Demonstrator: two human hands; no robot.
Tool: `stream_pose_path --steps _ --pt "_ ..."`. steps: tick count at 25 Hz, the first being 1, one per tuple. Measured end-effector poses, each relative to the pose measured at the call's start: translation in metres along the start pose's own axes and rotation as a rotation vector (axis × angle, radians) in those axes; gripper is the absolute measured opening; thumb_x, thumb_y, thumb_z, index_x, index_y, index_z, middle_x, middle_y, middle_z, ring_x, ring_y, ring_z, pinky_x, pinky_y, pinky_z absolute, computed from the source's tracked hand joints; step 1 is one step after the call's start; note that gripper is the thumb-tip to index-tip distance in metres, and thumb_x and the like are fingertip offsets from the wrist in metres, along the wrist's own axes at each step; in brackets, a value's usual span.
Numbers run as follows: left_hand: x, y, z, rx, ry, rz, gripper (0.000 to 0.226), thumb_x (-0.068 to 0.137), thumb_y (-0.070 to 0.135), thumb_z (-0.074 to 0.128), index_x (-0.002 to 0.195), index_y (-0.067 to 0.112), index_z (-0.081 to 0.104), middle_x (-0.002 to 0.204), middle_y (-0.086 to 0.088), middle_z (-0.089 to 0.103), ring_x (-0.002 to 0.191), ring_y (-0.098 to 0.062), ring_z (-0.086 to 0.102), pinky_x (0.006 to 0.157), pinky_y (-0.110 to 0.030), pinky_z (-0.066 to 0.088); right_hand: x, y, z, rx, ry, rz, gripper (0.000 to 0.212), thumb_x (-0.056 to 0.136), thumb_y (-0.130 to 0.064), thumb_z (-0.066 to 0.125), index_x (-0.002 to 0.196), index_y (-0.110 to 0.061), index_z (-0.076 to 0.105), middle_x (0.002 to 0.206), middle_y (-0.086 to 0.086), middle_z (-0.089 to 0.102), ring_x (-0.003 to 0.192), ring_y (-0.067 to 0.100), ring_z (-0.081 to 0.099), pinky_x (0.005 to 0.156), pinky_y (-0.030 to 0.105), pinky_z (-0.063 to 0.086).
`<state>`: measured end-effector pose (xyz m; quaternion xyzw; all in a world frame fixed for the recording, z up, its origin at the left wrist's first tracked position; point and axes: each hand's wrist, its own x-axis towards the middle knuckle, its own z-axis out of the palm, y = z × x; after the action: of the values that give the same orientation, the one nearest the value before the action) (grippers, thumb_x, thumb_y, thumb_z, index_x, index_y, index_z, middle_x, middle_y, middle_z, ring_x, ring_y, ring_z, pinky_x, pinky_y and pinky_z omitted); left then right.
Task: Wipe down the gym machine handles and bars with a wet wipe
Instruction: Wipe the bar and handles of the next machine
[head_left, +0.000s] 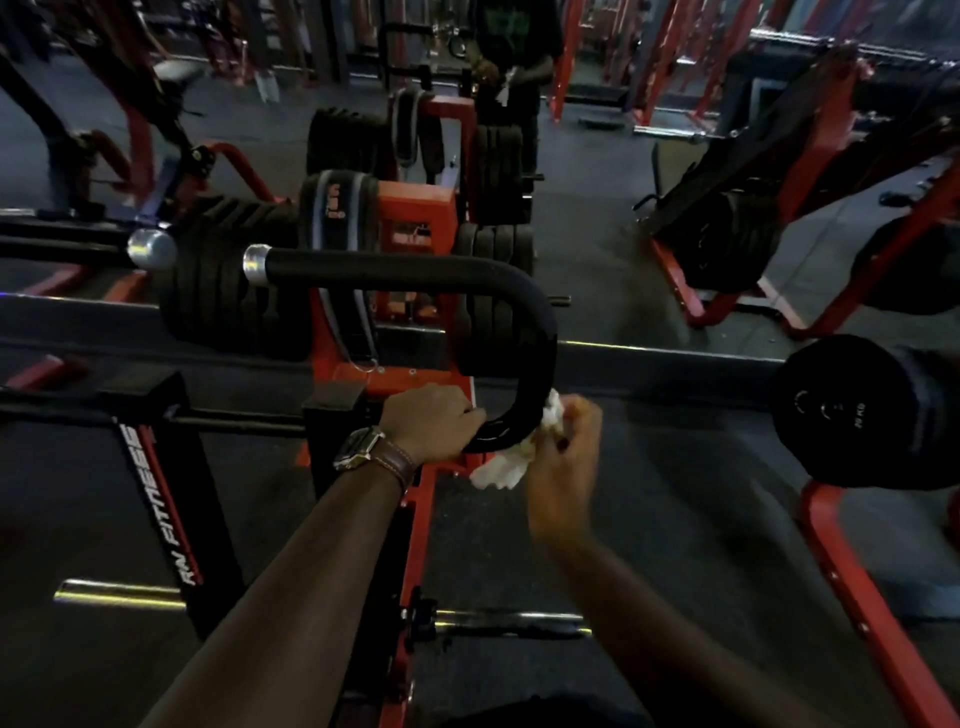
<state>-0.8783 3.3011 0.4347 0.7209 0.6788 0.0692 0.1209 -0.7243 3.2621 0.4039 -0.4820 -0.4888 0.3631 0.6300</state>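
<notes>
Gripping curved black padded handle (524, 332), left hand (431, 421), right hand (563, 457) pinching crumpled white wipe (501, 467)

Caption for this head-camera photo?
Left hand steadies the curved black handle while right hand rubs a white wipe on it.

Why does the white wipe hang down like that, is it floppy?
Probably floppy: the wet wipe sags in crumpled folds below the black handle. It looks light, since the right hand holds it by pinching.
</notes>
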Motion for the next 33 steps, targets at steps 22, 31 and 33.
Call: stream_pose_path --steps 22,31,33 --pt "0.005 0.024 -0.008 -0.651 0.258 -0.311 0.014 0.088 0.025 0.067 0.08 0.025 0.078 0.076 0.012 0.075 0.074 -0.001 0.068 0.068 -0.019 0.049 0.039 -0.038 -0.009 -0.004 -0.299 -0.169 0.044 0.101 -0.011 0.044 0.145 -0.015 0.046 0.125 0.007 0.059 0.092 0.013 0.063 0.083 0.029 0.054" --pt "0.008 0.071 0.014 -0.619 0.58 -0.288 0.042 0.095 0.025 0.061 0.053 0.026 0.055 0.05 0.015 0.053 0.047 0.002 0.048 0.049 -0.016 0.031 0.106 -0.045 0.01 -0.137 -0.522 -0.801 0.044 0.1 0.007 0.042 0.144 0.012 0.036 0.152 0.027 0.033 0.146 0.03 0.032 0.114 0.041 0.038" --pt "0.008 0.065 0.008 -0.72 0.547 -0.308 0.041 0.093 0.024 0.066 0.053 0.03 0.058 0.052 0.019 0.056 0.049 0.004 0.049 0.051 -0.013 0.034 0.096 -0.021 -0.004 -0.168 -0.562 -0.865 0.046 0.102 0.002 0.047 0.147 0.004 0.036 0.156 0.022 0.03 0.146 0.036 0.029 0.114 0.054 0.034"
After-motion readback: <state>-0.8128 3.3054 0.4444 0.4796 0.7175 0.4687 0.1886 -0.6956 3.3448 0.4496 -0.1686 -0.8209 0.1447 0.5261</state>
